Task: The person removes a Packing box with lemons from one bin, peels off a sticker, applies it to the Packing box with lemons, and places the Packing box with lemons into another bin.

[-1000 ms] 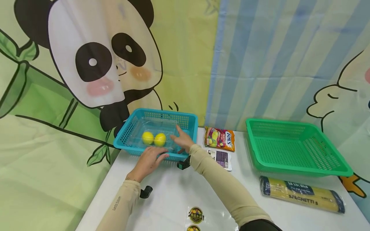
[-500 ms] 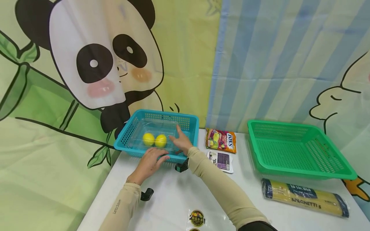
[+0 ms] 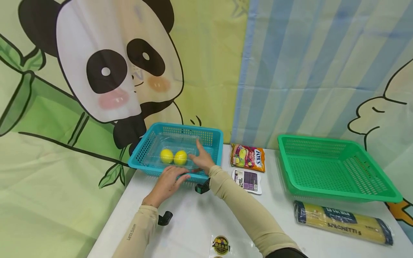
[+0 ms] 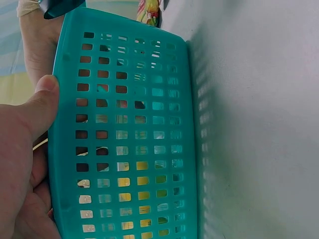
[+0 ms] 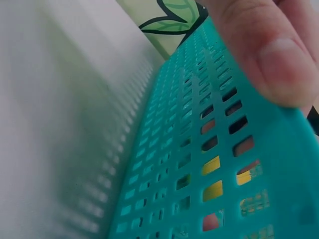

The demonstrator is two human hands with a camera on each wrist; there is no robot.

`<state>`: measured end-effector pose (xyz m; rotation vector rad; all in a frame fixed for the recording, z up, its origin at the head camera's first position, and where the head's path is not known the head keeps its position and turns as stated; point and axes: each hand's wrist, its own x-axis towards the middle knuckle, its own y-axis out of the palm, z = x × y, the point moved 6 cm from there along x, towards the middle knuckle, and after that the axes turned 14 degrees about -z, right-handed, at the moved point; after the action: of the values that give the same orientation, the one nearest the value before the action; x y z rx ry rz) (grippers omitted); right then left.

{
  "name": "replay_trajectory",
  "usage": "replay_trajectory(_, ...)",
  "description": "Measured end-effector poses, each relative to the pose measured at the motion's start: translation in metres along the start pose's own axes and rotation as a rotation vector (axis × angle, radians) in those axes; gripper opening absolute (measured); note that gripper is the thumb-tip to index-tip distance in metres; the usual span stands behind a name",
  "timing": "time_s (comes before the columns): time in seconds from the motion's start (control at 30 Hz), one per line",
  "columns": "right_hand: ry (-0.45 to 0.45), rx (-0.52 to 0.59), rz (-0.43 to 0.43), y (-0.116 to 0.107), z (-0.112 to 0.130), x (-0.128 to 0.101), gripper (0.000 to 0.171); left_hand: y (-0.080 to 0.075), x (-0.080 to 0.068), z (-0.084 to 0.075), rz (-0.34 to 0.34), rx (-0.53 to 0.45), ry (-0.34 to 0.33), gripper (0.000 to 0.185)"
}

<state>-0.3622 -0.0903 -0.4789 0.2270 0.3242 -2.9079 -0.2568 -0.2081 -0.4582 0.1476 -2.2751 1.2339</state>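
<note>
The teal perforated plastic basket sits at the far left corner of the white surface, holding a clear plastic box with two yellow lemons. Steadying the basket rim matters here. The left hand grips the near wall, thumb over the rim; the right hand rests spread on the clear box inside.

Staged demo/recording setup, not a home: white table w/ baskets & groceries, backed by hung cartoon panda cloth.
</note>
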Motion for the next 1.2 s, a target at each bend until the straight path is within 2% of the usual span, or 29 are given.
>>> replay_trajectory(0.33,0.016,0.061,-0.018,-0.003,-0.001,0.003,0.084,0.004,-0.003,0.001,0.004,-0.025,-0.025,0.027)
replay_trajectory(0.6,0.025,0.045,0.004,-0.014,0.005,0.000,0.087,0.007,-0.003,0.002,-0.004,-0.028,-0.025,0.028)
replay_trajectory(0.93,-0.015,0.038,-0.031,-0.028,0.031,-0.008,0.086,0.004,-0.004,0.001,-0.008,-0.031,-0.039,0.028)
replay_trajectory(1.2,0.019,0.062,-0.049,-0.040,0.048,-0.011,0.081,0.004,-0.003,0.004,0.011,-0.028,-0.067,0.030)
